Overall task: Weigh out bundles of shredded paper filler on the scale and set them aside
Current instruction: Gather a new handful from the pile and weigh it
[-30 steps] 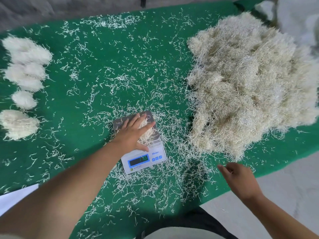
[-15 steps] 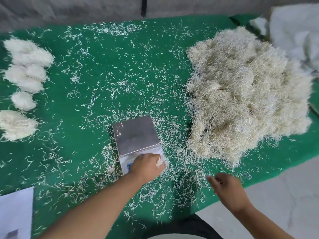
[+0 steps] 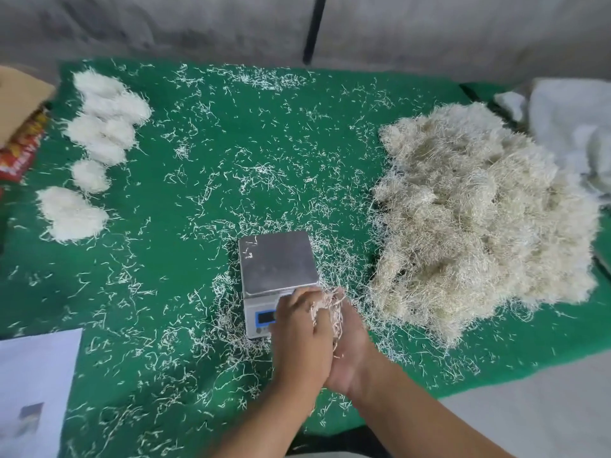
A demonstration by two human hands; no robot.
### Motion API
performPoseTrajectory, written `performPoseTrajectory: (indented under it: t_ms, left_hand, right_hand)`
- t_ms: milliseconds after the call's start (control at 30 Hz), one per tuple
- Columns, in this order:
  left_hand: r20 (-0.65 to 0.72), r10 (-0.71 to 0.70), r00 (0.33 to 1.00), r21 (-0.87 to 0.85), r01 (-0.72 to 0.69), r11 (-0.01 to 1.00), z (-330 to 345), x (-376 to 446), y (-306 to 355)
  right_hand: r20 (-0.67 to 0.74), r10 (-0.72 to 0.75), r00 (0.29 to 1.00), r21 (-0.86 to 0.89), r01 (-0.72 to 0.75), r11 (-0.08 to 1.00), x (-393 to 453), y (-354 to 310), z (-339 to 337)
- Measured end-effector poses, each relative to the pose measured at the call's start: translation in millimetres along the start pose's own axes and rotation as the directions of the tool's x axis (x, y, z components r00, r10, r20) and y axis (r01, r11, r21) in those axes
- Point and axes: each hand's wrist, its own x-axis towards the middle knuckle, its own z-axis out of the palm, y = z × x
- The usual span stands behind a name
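A small digital scale (image 3: 277,262) with a bare steel platform sits mid-table on the green cloth (image 3: 205,180). Just in front of it, over its blue display, my left hand (image 3: 302,335) and my right hand (image 3: 350,345) come together around a small bundle of shredded paper (image 3: 327,309); the left hand's fingers curl over it and the right hand cups it from below. A big heap of shredded paper filler (image 3: 479,219) lies to the right. Several weighed white bundles (image 3: 99,133) lie in a column at the far left.
Loose paper shreds litter the cloth all around. A cardboard box (image 3: 20,104) with a red packet stands at the left edge, white sheets (image 3: 33,388) at the near left, white cloth (image 3: 572,127) at the far right. The table's front edge drops to grey floor.
My left hand swept the bundle off the scale platform toward me. My right hand moved left from the table edge and joined it under the bundle. The platform is now bare.
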Motion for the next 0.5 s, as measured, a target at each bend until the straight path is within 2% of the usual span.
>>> performPoseTrajectory:
  t_ms: [67,100,200,333,433,467,500]
  left_hand:
    - [-0.022,0.186,0.982,0.248,-0.175,0.953,-15.7,4.5,-10.8]
    - [-0.025,0.222,0.975,0.337,-0.201,0.92,-26.2,6.3,-14.5]
    - [-0.024,0.274,0.961,0.444,-0.236,0.865,-53.8,4.8,-18.5]
    - [0.034,0.36,0.932,0.585,-0.311,0.749,-89.8,-12.7,-20.1]
    - [0.105,0.338,0.935,0.574,-0.335,0.748,-110.7,-46.2,-30.8]
    - [0.122,0.299,0.946,0.543,-0.316,0.778,-112.5,-56.7,-34.9]
    - [0.141,0.232,0.962,0.447,-0.271,0.852,-114.2,-61.0,-34.0]
  right_hand:
    - [0.023,-0.015,1.0,0.011,0.014,1.0,-1.1,10.0,6.2]
    - [0.023,-0.032,0.999,-0.029,0.033,0.999,-2.6,17.8,11.4]
    - [0.027,-0.084,0.996,-0.137,0.086,0.987,-4.0,39.5,31.6]
    - [0.071,-0.04,0.997,-0.284,0.059,0.957,-5.3,56.1,56.5]
    - [0.015,-0.047,0.999,-0.492,0.048,0.87,-2.4,64.6,66.3]
    - [-0.011,-0.064,0.998,-0.552,0.047,0.833,-0.5,67.0,71.0]
    - [-0.031,-0.102,0.994,-0.618,0.061,0.784,1.9,70.4,75.1]
